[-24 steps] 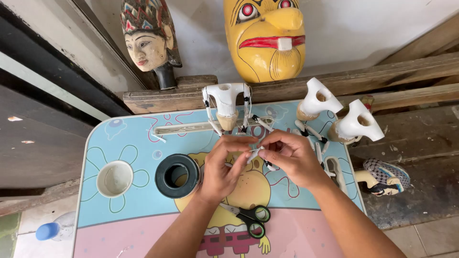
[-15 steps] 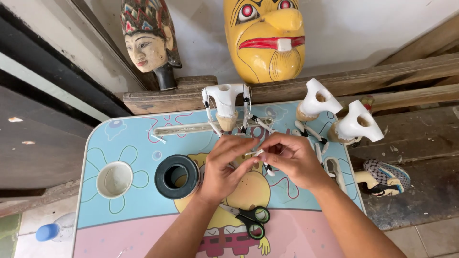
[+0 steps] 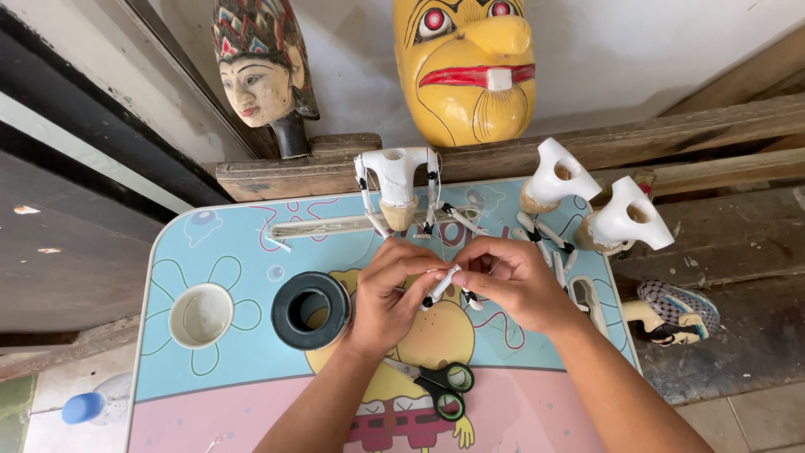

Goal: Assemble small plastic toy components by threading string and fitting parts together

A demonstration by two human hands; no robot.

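Head view: hands pinch white stick

Changes since earlier: your left hand and right hand have drawn closer together. The small white rod between your fingertips now tilts lower, apparently; its black-banded end is partly hidden by your fingers.

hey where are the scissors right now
In the head view, the scissors lie on the table, just below the left hand, right of the black tape roll.
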